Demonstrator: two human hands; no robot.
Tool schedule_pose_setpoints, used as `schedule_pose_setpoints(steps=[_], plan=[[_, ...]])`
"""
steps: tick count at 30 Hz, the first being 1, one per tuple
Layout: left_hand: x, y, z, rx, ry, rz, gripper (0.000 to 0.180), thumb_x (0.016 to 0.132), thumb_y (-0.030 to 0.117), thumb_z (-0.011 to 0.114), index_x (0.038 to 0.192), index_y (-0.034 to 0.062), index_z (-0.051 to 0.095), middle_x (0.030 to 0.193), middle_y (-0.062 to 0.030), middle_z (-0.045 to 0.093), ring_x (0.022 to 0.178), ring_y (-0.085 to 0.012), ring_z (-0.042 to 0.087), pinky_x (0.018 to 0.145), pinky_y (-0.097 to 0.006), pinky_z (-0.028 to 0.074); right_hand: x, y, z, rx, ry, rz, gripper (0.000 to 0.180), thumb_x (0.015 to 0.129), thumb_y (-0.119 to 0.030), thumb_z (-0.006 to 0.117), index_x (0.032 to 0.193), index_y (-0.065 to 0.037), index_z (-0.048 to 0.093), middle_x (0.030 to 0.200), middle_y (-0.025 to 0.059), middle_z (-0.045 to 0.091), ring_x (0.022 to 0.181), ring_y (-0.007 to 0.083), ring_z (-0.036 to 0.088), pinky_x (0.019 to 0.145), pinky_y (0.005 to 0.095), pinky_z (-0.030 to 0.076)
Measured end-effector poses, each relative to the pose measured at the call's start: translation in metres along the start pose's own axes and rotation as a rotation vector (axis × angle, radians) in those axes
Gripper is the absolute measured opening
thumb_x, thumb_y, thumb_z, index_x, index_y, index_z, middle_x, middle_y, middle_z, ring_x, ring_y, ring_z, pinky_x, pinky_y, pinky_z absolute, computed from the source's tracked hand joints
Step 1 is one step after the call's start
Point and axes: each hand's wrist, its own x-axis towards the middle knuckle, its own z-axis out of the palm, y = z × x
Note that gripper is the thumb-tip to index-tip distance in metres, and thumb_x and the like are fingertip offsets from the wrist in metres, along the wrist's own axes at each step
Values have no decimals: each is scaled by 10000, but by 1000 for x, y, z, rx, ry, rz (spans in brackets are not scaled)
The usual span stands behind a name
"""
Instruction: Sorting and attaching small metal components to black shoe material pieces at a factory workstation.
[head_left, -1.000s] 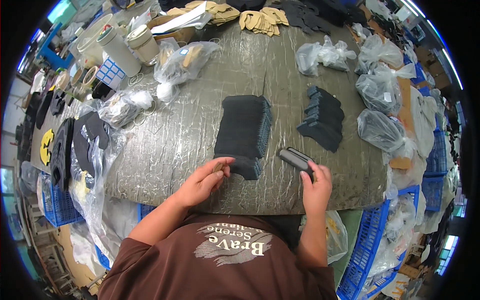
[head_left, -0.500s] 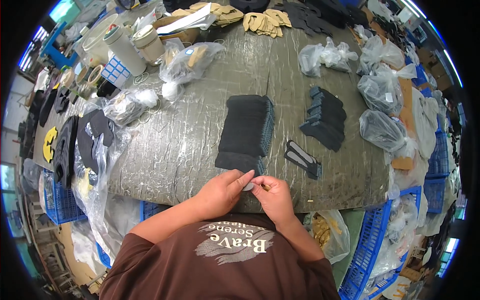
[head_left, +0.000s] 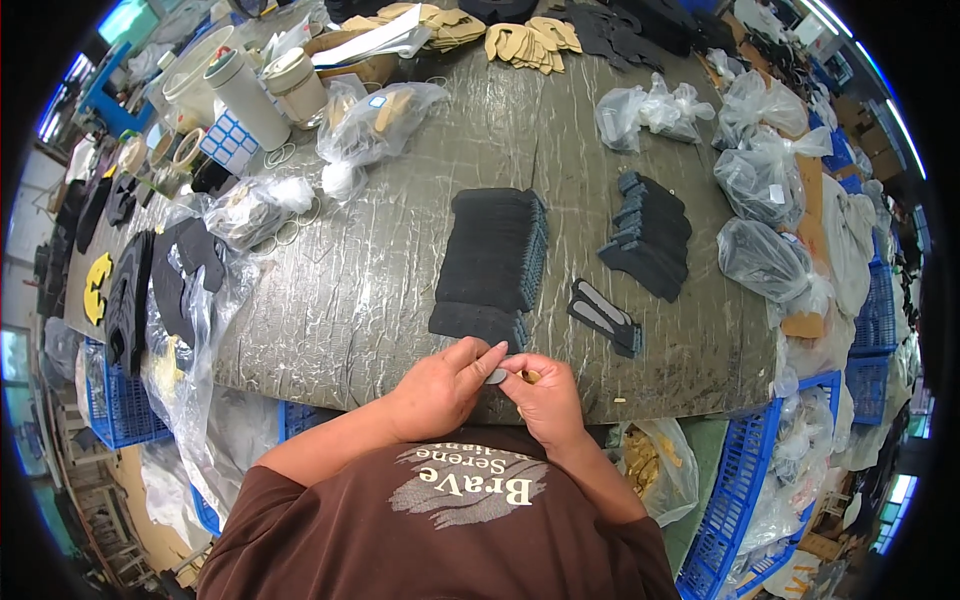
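Close together at the near edge of the table are my left hand (head_left: pixel 442 387) and my right hand (head_left: pixel 548 398), both closed in a pinch. Between their fingertips is a small grey rounded piece (head_left: pixel 496 377), mostly covered by the fingers. Something small and gold-coloured (head_left: pixel 531 377) shows at my right hand's curled fingers; what it is I cannot tell. Just beyond the hands lies a long overlapping row of black fabric pieces (head_left: pixel 490 255) with blue-grey edges. To its right rest a few narrow black pieces with grey strips (head_left: pixel 604 316) and a fanned black stack (head_left: pixel 655 238).
Clear plastic bags (head_left: pixel 765 260) line the table's right side. At the back left stand a white cylindrical bottle (head_left: pixel 245 100), a lidded jar (head_left: pixel 296 85) and bagged parts (head_left: pixel 378 120). Tan cut pieces (head_left: pixel 530 45) lie at the far edge. Blue crates (head_left: pixel 735 500) stand below right.
The fingertips have shifted slightly, and a little more of the grey piece shows between them. The stacks on the table stay as they were.
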Motion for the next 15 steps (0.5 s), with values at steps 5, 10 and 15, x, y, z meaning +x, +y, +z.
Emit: schedule_pose_setpoints(steps=[5, 10, 15], plan=[[-1, -2, 5, -338, 39, -17, 489, 838, -24, 519, 1315, -4, 416, 1047, -157, 484, 873, -279, 543, 718, -325, 476, 6, 18, -5, 131, 24, 16, 52, 837, 16, 606, 885, 9, 623, 780, 6, 607, 660, 30, 528, 558, 165, 407], [-7, -6, 1, -713, -62, -157, 430, 921, 22, 441, 1349, 17, 397, 1105, -121, 431, 871, -189, 495, 737, -283, 446, 6, 13, -5, 319, -37, 57, 64, 826, 32, 603, 884, 7, 593, 778, 44, 615, 654, 68, 570, 557, 186, 441], [-10, -5, 2, -982, -75, -329, 364, 948, 50, 398, 1305, 0, 444, 1067, -87, 468, 815, -143, 496, 699, -260, 447, 8, 13, -5, 461, -89, 87, 38, 864, -22, 561, 901, -32, 557, 734, 19, 575, 565, 46, 492, 497, 170, 380]])
